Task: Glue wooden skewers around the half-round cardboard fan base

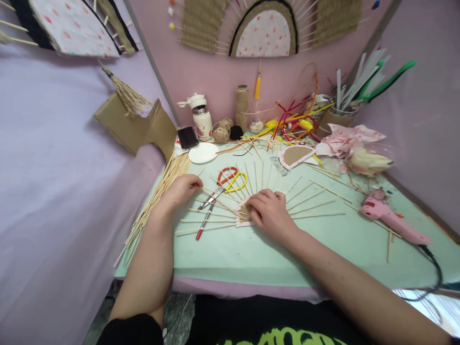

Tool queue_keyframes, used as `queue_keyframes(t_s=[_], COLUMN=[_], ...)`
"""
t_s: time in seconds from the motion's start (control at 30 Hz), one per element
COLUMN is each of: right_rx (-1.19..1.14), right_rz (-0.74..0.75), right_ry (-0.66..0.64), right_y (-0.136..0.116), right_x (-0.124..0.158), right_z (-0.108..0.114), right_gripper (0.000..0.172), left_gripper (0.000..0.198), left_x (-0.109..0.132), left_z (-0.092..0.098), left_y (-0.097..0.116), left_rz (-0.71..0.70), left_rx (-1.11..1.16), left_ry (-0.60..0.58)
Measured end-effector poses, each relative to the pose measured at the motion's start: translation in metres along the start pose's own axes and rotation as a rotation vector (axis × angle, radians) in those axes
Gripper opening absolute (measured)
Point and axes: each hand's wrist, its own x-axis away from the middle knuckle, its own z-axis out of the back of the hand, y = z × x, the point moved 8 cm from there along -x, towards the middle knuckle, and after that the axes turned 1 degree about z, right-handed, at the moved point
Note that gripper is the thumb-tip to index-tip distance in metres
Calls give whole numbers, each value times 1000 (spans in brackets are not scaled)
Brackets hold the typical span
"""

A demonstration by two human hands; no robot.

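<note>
A small cardboard half-circle (245, 215) with a pink-and-white edge lies flat on the table. Thin wooden sticks (208, 221) fan out from it on both sides and at the top. My right hand (271, 211) rests over its middle, fingers bent and holding it down, so much of the cardboard is hidden. To the left, my left hand (181, 189) is closed in a pinch at the outer end of one stick. Scissors (215, 193) with red and yellow handles and a red pen (203, 226) lie beneath the left sticks.
A bundle of sticks (154, 211) lies along the left edge. A pink glue gun (395, 221) with a black cord is at the right. Behind stand a white bottle (202, 122), twine balls (221, 132), a twine spool (242, 108) and a pink-edged cardboard piece (296, 155).
</note>
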Motion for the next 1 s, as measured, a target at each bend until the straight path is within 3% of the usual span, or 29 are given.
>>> queue_keyframes(t_s=[0.2,0.53,1.0], right_rx=[-66,-88,52], right_rz=[-14,57,73], right_ry=[64,-6,-83], right_y=[-1,-9,-14], right_x=[3,4,4], right_z=[6,-2,-7], right_gripper=[23,22,21], left_gripper=[21,21,22], left_x=[2,3,3], left_z=[3,4,4], left_y=[3,-2,-2], left_rz=[-13,-42,-16], left_rx=[-15,-23,-35], left_ry=[19,47,34])
